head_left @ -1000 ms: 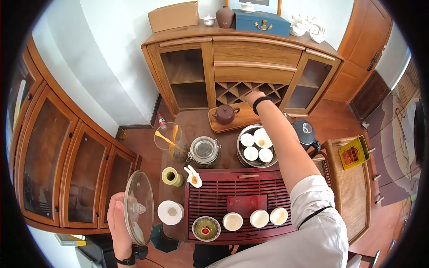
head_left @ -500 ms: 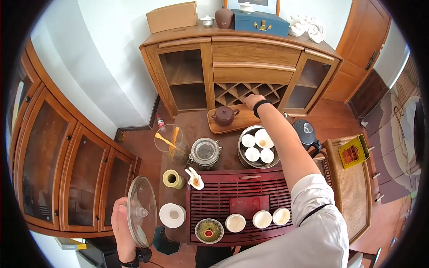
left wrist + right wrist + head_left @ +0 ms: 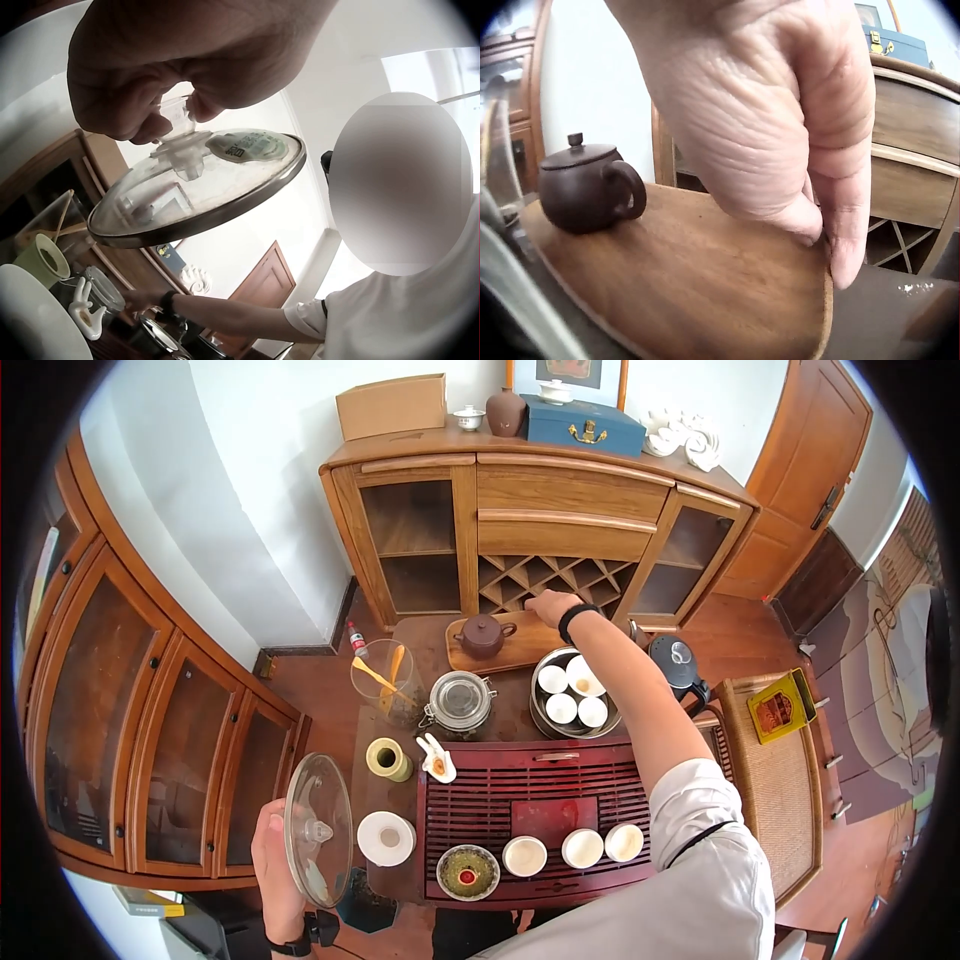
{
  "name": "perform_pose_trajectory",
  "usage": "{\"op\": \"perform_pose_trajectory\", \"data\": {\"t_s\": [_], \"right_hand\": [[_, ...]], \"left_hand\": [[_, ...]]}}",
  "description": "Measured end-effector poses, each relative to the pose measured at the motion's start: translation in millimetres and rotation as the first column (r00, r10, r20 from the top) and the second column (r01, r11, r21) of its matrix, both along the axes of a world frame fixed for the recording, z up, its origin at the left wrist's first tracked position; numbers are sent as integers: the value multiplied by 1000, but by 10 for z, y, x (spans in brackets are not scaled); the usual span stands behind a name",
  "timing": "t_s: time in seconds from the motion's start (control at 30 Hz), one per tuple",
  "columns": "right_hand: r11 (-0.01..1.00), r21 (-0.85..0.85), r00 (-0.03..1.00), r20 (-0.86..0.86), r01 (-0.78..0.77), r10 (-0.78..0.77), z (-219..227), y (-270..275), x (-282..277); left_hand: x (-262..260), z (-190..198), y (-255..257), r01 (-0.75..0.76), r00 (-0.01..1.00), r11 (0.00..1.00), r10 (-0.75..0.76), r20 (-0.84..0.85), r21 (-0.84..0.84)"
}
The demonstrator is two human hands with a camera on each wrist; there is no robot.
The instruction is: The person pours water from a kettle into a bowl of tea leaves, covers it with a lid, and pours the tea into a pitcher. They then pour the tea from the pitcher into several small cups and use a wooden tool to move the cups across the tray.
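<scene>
The left hand (image 3: 274, 860) pinches the clear knob of a glass lid (image 3: 318, 830), which is tilted nearly upright in the head view; a label shows on its glass (image 3: 247, 146). At the far side of the table, the right hand (image 3: 780, 127) pinches the right end rim of a wooden tray (image 3: 705, 277), thumb on the inner side and fingers outside. A dark brown teapot (image 3: 585, 187) with its lid on stands at the tray's left end, its handle towards the hand.
A steel bowl (image 3: 542, 718) of white cups sits under the right forearm. Left of it are a clip-top jar (image 3: 460, 700) and a clear container with wooden tools (image 3: 385, 670). Several cups line the front of the red slatted tea tray (image 3: 470, 760); a dark kettle (image 3: 674, 662) stands right.
The wooden tray, with the teapot on it, has shifted to the left along with the right hand. The left hand still holds the lid, slightly moved in view.
</scene>
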State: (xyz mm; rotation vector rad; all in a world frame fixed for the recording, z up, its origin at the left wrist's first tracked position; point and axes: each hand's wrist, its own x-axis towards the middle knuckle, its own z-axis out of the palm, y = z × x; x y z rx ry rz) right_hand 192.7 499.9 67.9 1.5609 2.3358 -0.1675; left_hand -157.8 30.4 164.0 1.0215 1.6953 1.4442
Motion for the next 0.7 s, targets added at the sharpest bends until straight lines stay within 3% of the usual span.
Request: {"op": "perform_pose_trajectory", "data": {"t_s": [0.27,0.53,0.63,0.7], "right_hand": [[1000,-12,998,-55,-20,19,-12,-69,-100],[999,-27,999,0,-34,34,49,-128,-117],[980,140,989,-25,-144,148,109,-117,-28],[974,168,986,-42,-152,161,408,-273,-2]], "left_hand": [[75,31,-1,-62,998,997,63,-11,38],[5,64,9,45,999,999,-45,3,-10],[75,153,168,52,996,996,-56,62,66],[70,237,378,104,994,990,-106,12,96]]}}
